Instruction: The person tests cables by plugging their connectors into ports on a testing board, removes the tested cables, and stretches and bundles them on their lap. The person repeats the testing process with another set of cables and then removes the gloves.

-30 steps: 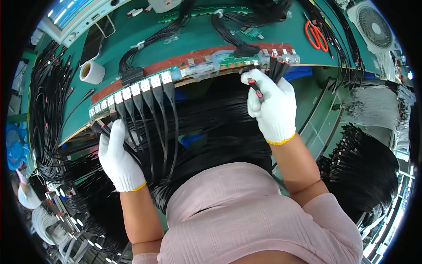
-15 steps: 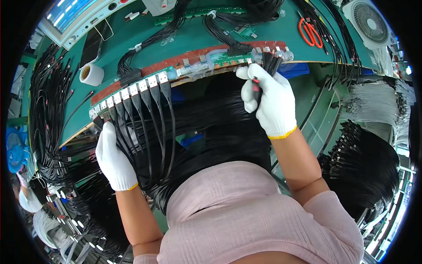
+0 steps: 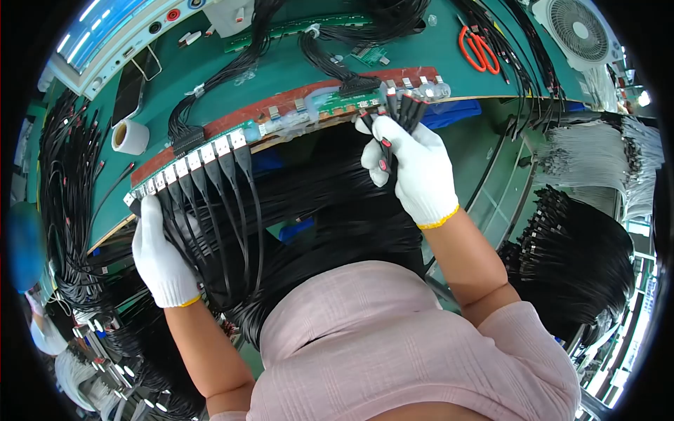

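My right hand [image 3: 415,165], in a white glove, is closed around several black cables [image 3: 406,111] whose plug ends fan out above the fingers, some with red inserts. It hovers just in front of the right half of a long green circuit board [image 3: 267,126]. At the board's left end, my gloved left hand [image 3: 158,252] pinches a black cable plug [image 3: 135,206] by the last port; its tip is partly hidden. A row of black cables with plugs [image 3: 210,168] sits in the white ports along the board's left half, their cords hanging towards my body.
A green-topped bench [image 3: 232,98] carries a phone [image 3: 131,88], a tape roll [image 3: 130,137], red-handled scissors [image 3: 479,50], a fan [image 3: 577,29] and a white instrument [image 3: 130,49]. Cable bundles [image 3: 67,161] hang at the left, and more [image 3: 576,259] lie at the right.
The view has shifted, so the bench appears further left. My right hand has turned slightly, spreading the cable ends more. My left hand stays at the board's left end.
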`<state>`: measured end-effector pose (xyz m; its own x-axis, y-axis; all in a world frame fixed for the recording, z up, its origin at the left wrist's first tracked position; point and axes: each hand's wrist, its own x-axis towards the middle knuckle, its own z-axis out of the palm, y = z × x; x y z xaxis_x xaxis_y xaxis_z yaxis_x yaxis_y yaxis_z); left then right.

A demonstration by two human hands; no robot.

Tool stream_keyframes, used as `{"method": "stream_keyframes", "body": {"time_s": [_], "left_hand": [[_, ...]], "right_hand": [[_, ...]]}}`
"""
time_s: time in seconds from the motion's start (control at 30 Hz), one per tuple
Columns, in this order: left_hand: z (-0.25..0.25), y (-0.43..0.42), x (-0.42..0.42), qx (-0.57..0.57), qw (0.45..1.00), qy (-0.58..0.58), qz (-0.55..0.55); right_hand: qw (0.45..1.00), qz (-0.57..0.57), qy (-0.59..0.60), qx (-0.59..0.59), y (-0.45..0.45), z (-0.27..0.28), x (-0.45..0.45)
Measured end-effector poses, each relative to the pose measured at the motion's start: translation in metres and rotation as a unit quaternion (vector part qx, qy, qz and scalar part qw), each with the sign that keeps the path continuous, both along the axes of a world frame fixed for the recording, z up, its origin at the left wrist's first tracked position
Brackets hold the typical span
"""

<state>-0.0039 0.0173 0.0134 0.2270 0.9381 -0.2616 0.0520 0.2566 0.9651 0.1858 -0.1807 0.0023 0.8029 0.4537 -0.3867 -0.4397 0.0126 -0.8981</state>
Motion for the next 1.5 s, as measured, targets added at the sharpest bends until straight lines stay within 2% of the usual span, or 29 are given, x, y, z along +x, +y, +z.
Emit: {"method": "stream_keyframes", "body": {"time_s": [0.1, 0.13, 0.23, 0.27, 0.3, 0.37, 0.4, 0.53, 0.63, 0.73, 0.77, 0.83, 0.97, 1.03, 1.1, 1.17, 1.2, 1.3, 1.4, 1.5], "left_hand": [[-0.011, 0.018, -0.024, 0.077, 0.993, 0.090, -0.018], [-0.014, 0.024, -0.030, 0.090, 0.984, 0.152, -0.031], [-0.007, 0.008, -0.030, 0.094, 0.989, 0.114, -0.021], [-0.007, 0.003, -0.024, 0.052, 0.994, 0.089, 0.031], [-0.007, 0.010, -0.037, -0.026, 0.998, 0.045, -0.038], [-0.020, 0.015, -0.039, -0.062, 0.997, 0.022, -0.027], [-0.024, 0.021, -0.038, -0.029, 0.998, 0.035, -0.052], [-0.027, 0.021, -0.035, -0.101, 0.988, -0.106, -0.042], [-0.017, 0.012, -0.021, -0.076, 0.991, -0.105, -0.024], [-0.012, 0.016, -0.026, -0.102, 0.991, -0.073, -0.039], [-0.013, 0.010, -0.016, -0.091, 0.992, -0.079, 0.038], [-0.013, 0.016, -0.028, -0.106, 0.993, -0.053, -0.014], [-0.010, 0.008, -0.017, -0.103, 0.991, -0.075, 0.039], [-0.011, 0.010, -0.023, -0.103, 0.994, -0.046, 0.009], [-0.009, 0.003, -0.015, -0.100, 0.987, -0.112, 0.049], [-0.011, 0.004, -0.019, -0.138, 0.978, -0.153, 0.033], [-0.012, 0.007, -0.025, -0.164, 0.972, -0.162, -0.034], [-0.017, 0.004, -0.020, -0.158, 0.969, -0.189, -0.017], [-0.022, 0.007, -0.027, -0.144, 0.973, -0.180, -0.027], [-0.016, 0.007, -0.025, -0.058, 0.995, -0.076, -0.022]], "right_hand": [[0.999, 0.033, 0.023, -0.008, -0.002, 0.001, 0.006], [0.998, 0.040, 0.038, -0.001, -0.003, 0.001, 0.008], [0.998, 0.055, 0.037, 0.022, -0.007, -0.002, 0.009], [0.998, 0.047, 0.029, 0.032, -0.006, -0.004, 0.007], [0.998, 0.039, 0.022, 0.042, -0.004, -0.004, 0.006], [0.997, 0.035, 0.025, 0.059, -0.004, -0.001, 0.002], [0.997, 0.031, 0.026, 0.066, -0.005, 0.001, -0.001], [1.000, -0.011, -0.009, 0.008, -0.005, 0.005, -0.008], [0.999, -0.030, -0.021, -0.020, 0.004, 0.008, -0.005], [0.999, -0.031, -0.007, -0.007, 0.001, 0.007, -0.008], [1.000, -0.026, 0.001, -0.002, 0.000, 0.008, -0.010], [0.999, -0.035, 0.014, -0.005, 0.002, 0.010, -0.011], [0.997, -0.072, 0.008, 0.010, 0.005, 0.004, -0.011], [0.996, -0.085, -0.004, 0.024, 0.006, 0.001, -0.014], [0.996, -0.092, -0.017, 0.000, 0.015, 0.005, -0.016], [0.996, -0.092, -0.017, -0.006, 0.015, 0.004, -0.016], [0.997, -0.071, -0.018, -0.006, 0.011, 0.004, -0.014], [1.000, -0.024, -0.001, 0.020, 0.000, 0.004, -0.007], [1.000, -0.005, 0.009, 0.024, -0.009, 0.000, -0.005], [0.999, -0.010, 0.014, 0.033, -0.010, -0.002, -0.006]]}}
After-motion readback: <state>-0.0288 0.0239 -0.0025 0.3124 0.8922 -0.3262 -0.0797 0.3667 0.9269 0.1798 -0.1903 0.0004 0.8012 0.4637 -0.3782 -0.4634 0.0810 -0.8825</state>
